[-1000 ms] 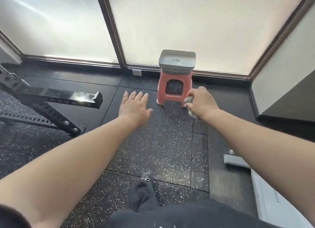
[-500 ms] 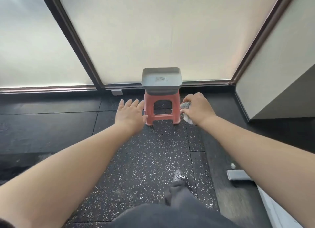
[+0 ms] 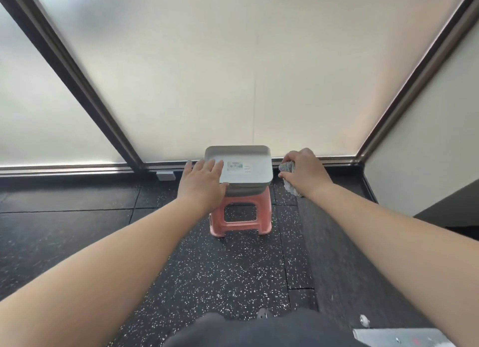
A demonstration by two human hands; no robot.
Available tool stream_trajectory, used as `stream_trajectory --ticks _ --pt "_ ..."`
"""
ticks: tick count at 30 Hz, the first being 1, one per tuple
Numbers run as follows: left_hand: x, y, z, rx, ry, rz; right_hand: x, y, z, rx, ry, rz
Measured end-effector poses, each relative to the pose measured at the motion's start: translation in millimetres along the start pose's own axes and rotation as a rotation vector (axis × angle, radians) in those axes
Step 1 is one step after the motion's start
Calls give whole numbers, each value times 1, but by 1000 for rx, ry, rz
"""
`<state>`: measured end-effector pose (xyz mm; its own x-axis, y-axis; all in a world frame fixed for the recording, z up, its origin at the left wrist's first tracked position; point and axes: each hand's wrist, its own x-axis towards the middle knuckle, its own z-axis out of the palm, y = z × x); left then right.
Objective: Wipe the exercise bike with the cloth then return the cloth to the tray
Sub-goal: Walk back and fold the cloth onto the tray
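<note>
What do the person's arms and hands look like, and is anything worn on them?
Both forearms are bare as far as the picture shows: no sleeves, watch, bracelet or gloves. The left hand and the right hand show no rings on the visible fingers. The nails look short and unpainted. Dark clothing appears at the lower edge.

I see a pink stool (image 3: 241, 218) on the dark speckled floor (image 3: 207, 276), big frosted windows (image 3: 233, 74) behind it, and a flat gray metal piece (image 3: 399, 339) in the near right corner.
</note>
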<state>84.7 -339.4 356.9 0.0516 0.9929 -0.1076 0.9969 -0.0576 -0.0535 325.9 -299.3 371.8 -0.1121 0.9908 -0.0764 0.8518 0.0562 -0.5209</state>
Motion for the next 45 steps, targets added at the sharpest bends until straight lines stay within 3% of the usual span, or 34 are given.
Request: stream_trajectory --ticks 16,26,30,39,43,45 --pt "218 -84 16 -118 -45 -17 205 -33 30 180 -1 -17" --pt "311 -87 41 -576 -82 135 294 -34 82 477 -75 102" --pt "340 -73 76 -722 -139 66 328 -15 120 664 -126 177" --pt "376 -51 186 -1318 -331 -302 363 45 224 1118 -417 360" --pt "381 -49 227 -1408 -320 -421 370 64 256 1172 -452 496" --pt "384 -49 243 -1401 -293 -438 372 74 268 1068 -481 473"
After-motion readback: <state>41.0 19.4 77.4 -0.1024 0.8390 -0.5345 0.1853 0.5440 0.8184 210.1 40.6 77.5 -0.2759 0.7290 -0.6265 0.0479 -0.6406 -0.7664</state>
